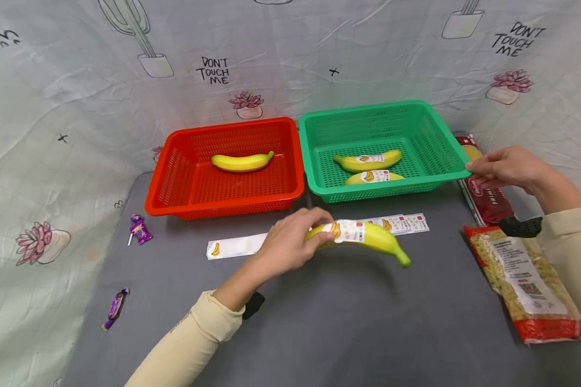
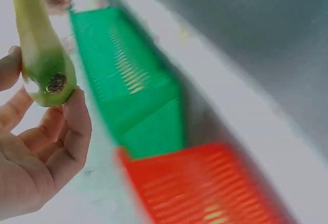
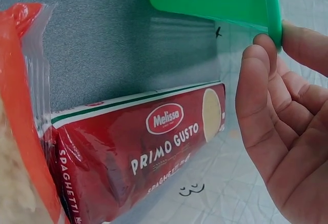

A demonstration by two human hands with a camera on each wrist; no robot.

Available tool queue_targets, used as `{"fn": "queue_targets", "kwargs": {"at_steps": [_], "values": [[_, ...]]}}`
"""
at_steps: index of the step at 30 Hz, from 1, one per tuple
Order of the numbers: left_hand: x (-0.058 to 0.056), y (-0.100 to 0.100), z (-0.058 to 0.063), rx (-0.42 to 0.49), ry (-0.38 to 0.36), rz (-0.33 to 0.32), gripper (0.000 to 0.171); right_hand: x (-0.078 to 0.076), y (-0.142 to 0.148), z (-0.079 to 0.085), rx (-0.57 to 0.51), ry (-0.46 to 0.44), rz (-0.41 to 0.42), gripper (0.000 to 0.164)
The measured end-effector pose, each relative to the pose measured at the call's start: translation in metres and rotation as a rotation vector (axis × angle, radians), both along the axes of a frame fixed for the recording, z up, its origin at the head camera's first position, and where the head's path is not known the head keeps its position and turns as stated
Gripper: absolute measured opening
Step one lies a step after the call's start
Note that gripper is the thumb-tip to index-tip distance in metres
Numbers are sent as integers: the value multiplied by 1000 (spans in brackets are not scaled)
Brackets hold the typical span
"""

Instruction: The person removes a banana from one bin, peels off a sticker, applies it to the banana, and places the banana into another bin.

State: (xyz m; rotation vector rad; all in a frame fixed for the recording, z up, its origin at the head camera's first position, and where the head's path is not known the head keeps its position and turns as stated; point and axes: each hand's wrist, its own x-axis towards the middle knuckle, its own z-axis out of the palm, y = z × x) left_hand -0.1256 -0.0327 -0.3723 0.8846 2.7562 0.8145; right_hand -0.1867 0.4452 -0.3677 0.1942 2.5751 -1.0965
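Observation:
My left hand (image 1: 290,240) grips one end of a yellow banana (image 1: 380,237) with a white sticker on it, held above the grey table. In the left wrist view the banana's greenish end (image 2: 48,80) sits between thumb and fingertips. My right hand (image 1: 510,171) pinches the right rim of the green basket (image 1: 319,145); the right wrist view shows thumb and fingers on that rim (image 3: 275,29). Two stickered bananas (image 1: 392,157) lie inside the green basket. One banana without a visible sticker (image 1: 242,163) lies in the red basket (image 1: 171,174).
Behind the held banana lies a strip of banana stickers (image 1: 237,246). At right are a red spaghetti pack (image 1: 489,201) and a bag of pasta (image 1: 528,279). Wrapped sweets (image 1: 139,228) and a purple candy (image 1: 116,309) lie at left. A printed cloth hangs behind.

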Motion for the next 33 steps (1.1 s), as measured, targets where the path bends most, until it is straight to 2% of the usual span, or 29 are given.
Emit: {"fn": "queue_targets", "kwargs": {"at_steps": [3, 6, 9, 13, 18, 21, 24, 27, 30, 33], "values": [[-22, 14, 32, 36, 20, -5, 29, 2, 1, 0, 51, 11, 20, 63], [-53, 35, 56, 47, 21, -10, 28, 3, 4, 1, 78, 12, 14, 59], [-87, 61, 71, 32, 2, -6, 29, 5, 7, 2, 92, 9, 4, 54], [-130, 97, 81, -31, -55, 7, 34, 4, 7, 2, 99, 7, -2, 48], [-178, 132, 83, -159, -117, 55, 34, -1, 0, 3, 75, 22, 9, 42], [-205, 148, 77, -244, -129, 72, 31, -6, -2, 0, 67, 32, 20, 39], [-229, 161, 70, -269, -163, 75, 26, -8, -3, -2, 62, 33, 33, 35], [-247, 173, 59, -271, -230, 74, 21, -9, -3, -2, 59, 27, 50, 34], [-261, 184, 46, -293, -283, 65, 29, -8, 1, 0, 67, 26, 65, 33], [-270, 195, 36, -344, -281, 61, 35, -8, 5, 3, 92, 35, 71, 32]]}}
